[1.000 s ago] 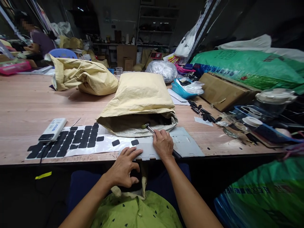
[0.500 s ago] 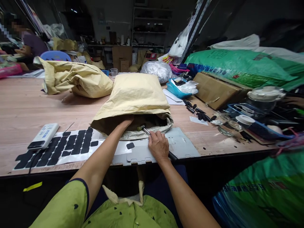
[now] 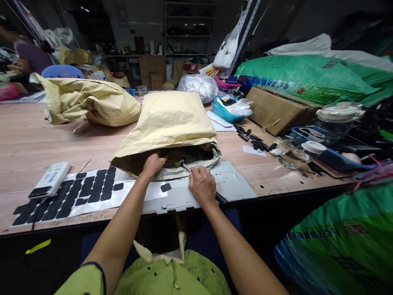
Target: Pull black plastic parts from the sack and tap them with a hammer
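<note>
A cream woven sack point(image 3: 175, 119) lies on the table with its dark mouth facing me. My left hand point(image 3: 153, 165) is at the left of that mouth, fingers curled and their tips in its shadow; whatever they pinch I cannot make out. In my right hand point(image 3: 202, 185) is a small hammer point(image 3: 186, 167) with a metal shaft and black grip. Its yellowish head rests by the sack's lower lip. Under the sack's front lies a grey flat board point(image 3: 236, 186), beside a white sheet of black rounded-square pads point(image 3: 106, 186).
A second cream sack point(image 3: 113, 104) stands at the left back. A white device with a cable point(image 3: 50, 180) lies front left. Black handle-like parts point(image 3: 258, 143), a cardboard box point(image 3: 276, 110) and a lidded jar point(image 3: 339, 116) are to the right. Someone sits at far left point(image 3: 30, 57).
My left hand has drawn back out of the sack toward me, so its fingers now show. The right hand keeps the hammer in nearly the same place. The view has shifted slightly.
</note>
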Demonstrator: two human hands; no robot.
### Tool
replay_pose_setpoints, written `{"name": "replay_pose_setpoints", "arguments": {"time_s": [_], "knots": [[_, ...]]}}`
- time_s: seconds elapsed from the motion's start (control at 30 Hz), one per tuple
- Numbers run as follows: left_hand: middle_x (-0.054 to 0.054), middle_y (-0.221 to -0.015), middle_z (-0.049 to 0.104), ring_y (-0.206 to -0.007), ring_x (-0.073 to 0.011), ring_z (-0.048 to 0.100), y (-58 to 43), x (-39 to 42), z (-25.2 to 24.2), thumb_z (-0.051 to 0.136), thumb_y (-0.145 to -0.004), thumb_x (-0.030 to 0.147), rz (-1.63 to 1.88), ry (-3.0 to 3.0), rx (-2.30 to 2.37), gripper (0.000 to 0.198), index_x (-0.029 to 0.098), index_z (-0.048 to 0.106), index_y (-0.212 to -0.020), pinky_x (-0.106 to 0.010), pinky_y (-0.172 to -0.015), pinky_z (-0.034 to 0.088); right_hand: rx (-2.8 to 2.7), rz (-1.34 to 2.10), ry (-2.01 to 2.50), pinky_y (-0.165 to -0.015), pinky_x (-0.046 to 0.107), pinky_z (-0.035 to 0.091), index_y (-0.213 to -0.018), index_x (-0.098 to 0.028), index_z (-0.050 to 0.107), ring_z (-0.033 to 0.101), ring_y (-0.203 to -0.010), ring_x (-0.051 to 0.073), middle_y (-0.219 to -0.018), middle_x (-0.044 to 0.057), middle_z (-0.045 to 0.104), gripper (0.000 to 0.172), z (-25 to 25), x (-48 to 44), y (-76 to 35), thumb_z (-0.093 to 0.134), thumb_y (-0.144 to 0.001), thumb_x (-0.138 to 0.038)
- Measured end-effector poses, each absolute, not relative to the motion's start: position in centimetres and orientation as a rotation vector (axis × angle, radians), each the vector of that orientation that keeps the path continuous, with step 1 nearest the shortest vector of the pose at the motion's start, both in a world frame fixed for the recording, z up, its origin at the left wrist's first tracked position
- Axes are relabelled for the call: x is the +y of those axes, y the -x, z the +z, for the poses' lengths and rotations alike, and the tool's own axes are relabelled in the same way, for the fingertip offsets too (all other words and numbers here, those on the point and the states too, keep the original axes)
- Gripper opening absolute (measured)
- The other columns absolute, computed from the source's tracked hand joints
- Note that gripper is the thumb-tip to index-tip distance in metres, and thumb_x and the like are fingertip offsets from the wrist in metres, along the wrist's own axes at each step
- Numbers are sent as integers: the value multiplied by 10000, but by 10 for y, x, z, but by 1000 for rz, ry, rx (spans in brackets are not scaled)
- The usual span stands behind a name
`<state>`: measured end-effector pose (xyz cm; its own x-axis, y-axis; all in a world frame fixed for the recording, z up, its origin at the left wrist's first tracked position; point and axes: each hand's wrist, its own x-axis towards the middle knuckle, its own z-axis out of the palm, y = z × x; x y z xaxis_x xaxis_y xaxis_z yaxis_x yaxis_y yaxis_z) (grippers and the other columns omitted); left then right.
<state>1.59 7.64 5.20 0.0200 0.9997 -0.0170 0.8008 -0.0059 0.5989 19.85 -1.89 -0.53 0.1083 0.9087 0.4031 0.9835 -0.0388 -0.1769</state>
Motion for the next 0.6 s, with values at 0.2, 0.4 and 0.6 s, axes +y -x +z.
{"name": "replay_pose_setpoints", "arguments": {"time_s": [0.2,0.4,0.6], "knots": [[-44,-882,698,-870,-216,583,23,5,28,681,-823,329,662,-2137,1564,210,213,763,-978,-300,-744,447,-1849,-271,1991,-728,315,287,-1081,-214,671,471,-895,211,-974,65,611,213,-5,-20,-198,535,-921,-243],[-38,-878,663,-872,-212,539,23,-4,6,738,-788,304,750,-2174,1538,208,222,754,-979,-333,-796,432,-1853,-258,1999,-726,307,301,-1108,-216,675,475,-885,207,-972,70,611,234,-7,-19,-199,534,-926,-254],[-26,-879,682,-855,-198,555,25,-1,9,765,-750,302,742,-2080,1531,176,220,750,-906,-323,-780,434,-1760,-63,1930,-769,300,365,-1052,-201,698,510,-872,201,-936,69,619,248,-3,-15,-204,492,-919,-230]]}}
